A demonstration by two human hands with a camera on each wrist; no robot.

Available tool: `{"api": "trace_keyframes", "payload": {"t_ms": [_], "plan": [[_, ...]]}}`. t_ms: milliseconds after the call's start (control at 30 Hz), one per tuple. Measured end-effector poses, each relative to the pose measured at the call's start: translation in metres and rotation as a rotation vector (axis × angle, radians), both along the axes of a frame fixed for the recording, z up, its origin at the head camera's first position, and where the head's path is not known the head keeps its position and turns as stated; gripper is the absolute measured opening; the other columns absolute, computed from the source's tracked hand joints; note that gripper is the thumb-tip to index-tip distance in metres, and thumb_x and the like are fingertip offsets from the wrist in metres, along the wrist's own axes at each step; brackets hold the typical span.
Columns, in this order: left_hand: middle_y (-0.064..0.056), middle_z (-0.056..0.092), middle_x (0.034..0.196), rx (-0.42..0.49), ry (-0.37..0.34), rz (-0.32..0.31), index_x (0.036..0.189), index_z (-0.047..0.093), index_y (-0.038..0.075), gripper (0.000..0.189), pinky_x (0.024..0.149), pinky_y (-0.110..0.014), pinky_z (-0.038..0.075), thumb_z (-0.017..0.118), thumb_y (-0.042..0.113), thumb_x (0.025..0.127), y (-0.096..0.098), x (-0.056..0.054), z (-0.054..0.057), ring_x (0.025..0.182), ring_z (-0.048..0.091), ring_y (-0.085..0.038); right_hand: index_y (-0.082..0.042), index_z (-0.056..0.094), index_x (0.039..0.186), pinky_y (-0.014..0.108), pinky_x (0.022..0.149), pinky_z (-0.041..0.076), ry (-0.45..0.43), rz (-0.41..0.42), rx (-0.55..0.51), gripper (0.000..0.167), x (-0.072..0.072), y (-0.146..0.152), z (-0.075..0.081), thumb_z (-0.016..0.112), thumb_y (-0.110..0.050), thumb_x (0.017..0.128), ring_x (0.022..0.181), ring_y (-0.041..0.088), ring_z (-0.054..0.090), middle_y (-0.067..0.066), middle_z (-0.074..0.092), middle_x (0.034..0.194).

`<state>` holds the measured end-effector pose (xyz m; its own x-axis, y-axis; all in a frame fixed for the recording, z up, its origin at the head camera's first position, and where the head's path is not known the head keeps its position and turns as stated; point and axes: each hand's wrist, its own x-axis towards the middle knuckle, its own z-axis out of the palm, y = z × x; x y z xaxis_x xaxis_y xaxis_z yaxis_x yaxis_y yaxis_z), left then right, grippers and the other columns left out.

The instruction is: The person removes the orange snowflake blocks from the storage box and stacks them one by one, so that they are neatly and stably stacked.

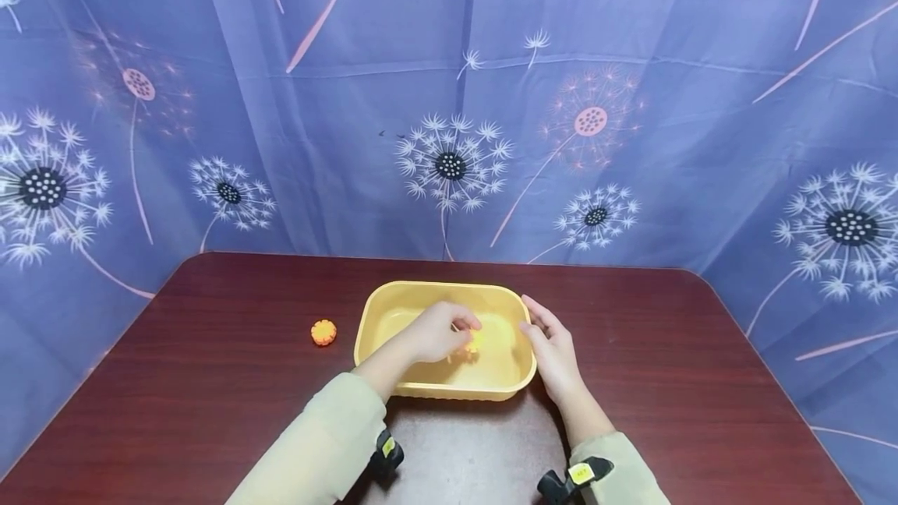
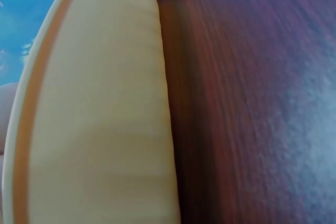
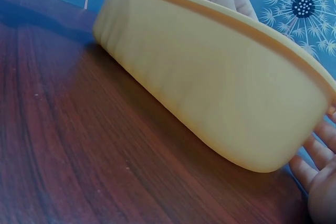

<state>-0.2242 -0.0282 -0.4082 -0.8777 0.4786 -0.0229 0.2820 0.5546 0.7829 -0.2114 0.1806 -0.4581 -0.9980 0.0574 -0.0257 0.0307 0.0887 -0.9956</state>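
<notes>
A yellow plastic basin (image 1: 428, 391) with a rounded rim stands on the table. My left hand (image 1: 438, 331) reaches into it over the near left side. Its thumb and fingers pinch a small orange-yellow piece (image 1: 473, 343) with a jagged outline, partly hidden by the fingers, low inside the basin. At the basin's right end, my right hand (image 1: 556, 354) holds the wall, thumb at the rim and fingers along the outside. In the right wrist view the right hand's fingers (image 3: 318, 153) touch the basin's outer wall (image 3: 210, 77). The left wrist view shows mostly the basin's side (image 2: 105, 103).
An orange round piece (image 1: 323, 332) with a scalloped edge lies on the table left of the basin. The dark red wooden table (image 1: 673, 380) has a blue dandelion-print curtain (image 1: 337, 139) behind it and at both sides.
</notes>
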Motion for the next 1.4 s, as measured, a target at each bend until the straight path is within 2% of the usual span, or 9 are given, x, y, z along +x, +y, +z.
{"api": "trace_keyframes", "payload": {"t_ms": [333, 533, 633, 767, 1000, 1267, 1400], "plan": [[-0.010, 0.064, 0.091, 0.076, 0.001, 0.060, 0.107, 0.066, -0.002, 0.022, 0.068, -0.023, 0.049, 0.057, 0.002, 0.087, -0.012, 0.008, 0.004, 0.070, 0.063, -0.015, -0.012, 0.050, 0.137, 0.018, 0.083, 0.051, 0.002, -0.002, -0.002, 0.044, 0.000, 0.001, -0.001, 0.051, -0.006, 0.093, 0.104, 0.003, 0.057, 0.014, 0.054, 0.134], [-0.009, 0.065, 0.093, 0.103, 0.002, 0.102, 0.107, 0.066, 0.000, 0.022, 0.070, -0.024, 0.050, 0.058, 0.005, 0.088, -0.021, 0.010, 0.004, 0.070, 0.063, -0.014, -0.013, 0.050, 0.136, 0.018, 0.083, 0.051, -0.007, -0.005, -0.007, 0.044, 0.001, 0.000, -0.001, 0.051, -0.007, 0.093, 0.104, 0.005, 0.057, 0.015, 0.054, 0.133], [-0.011, 0.066, 0.094, 0.128, -0.005, 0.113, 0.108, 0.066, -0.001, 0.023, 0.067, -0.024, 0.051, 0.058, 0.005, 0.088, -0.026, 0.012, 0.006, 0.071, 0.065, -0.017, -0.013, 0.050, 0.137, 0.017, 0.082, 0.051, -0.007, -0.001, -0.012, 0.044, 0.000, 0.000, -0.001, 0.051, -0.007, 0.093, 0.104, 0.007, 0.057, 0.015, 0.054, 0.133], [-0.014, 0.066, 0.096, 0.164, -0.011, 0.126, 0.109, 0.066, -0.003, 0.024, 0.065, -0.022, 0.053, 0.058, 0.003, 0.087, -0.031, 0.013, 0.009, 0.073, 0.066, -0.020, -0.012, 0.049, 0.137, 0.016, 0.081, 0.051, -0.005, 0.003, -0.006, 0.045, 0.000, 0.001, 0.000, 0.051, -0.007, 0.093, 0.104, 0.004, 0.056, 0.014, 0.053, 0.135], [-0.014, 0.067, 0.097, 0.164, -0.008, 0.180, 0.110, 0.067, 0.000, 0.024, 0.065, -0.023, 0.054, 0.059, 0.002, 0.087, -0.042, 0.017, 0.011, 0.071, 0.065, -0.016, -0.012, 0.049, 0.137, 0.015, 0.083, 0.049, -0.002, 0.003, 0.006, 0.044, 0.003, 0.002, -0.002, 0.051, -0.007, 0.093, 0.105, -0.001, 0.055, 0.013, 0.052, 0.137], [-0.013, 0.066, 0.093, 0.193, 0.009, 0.242, 0.109, 0.066, -0.002, 0.023, 0.064, -0.025, 0.053, 0.060, 0.002, 0.087, -0.060, 0.018, 0.014, 0.070, 0.062, -0.013, -0.011, 0.049, 0.137, 0.015, 0.083, 0.050, 0.006, 0.004, -0.005, 0.044, 0.003, 0.001, 0.000, 0.051, -0.007, 0.093, 0.107, 0.005, 0.056, 0.015, 0.053, 0.136], [-0.012, 0.066, 0.091, 0.223, 0.020, 0.282, 0.108, 0.065, -0.002, 0.022, 0.063, -0.026, 0.054, 0.061, 0.002, 0.087, -0.068, 0.018, 0.016, 0.072, 0.064, -0.015, -0.011, 0.049, 0.137, 0.016, 0.083, 0.050, 0.012, -0.001, -0.002, 0.044, 0.003, 0.000, -0.001, 0.051, -0.007, 0.093, 0.108, 0.007, 0.055, 0.015, 0.053, 0.134]]}}
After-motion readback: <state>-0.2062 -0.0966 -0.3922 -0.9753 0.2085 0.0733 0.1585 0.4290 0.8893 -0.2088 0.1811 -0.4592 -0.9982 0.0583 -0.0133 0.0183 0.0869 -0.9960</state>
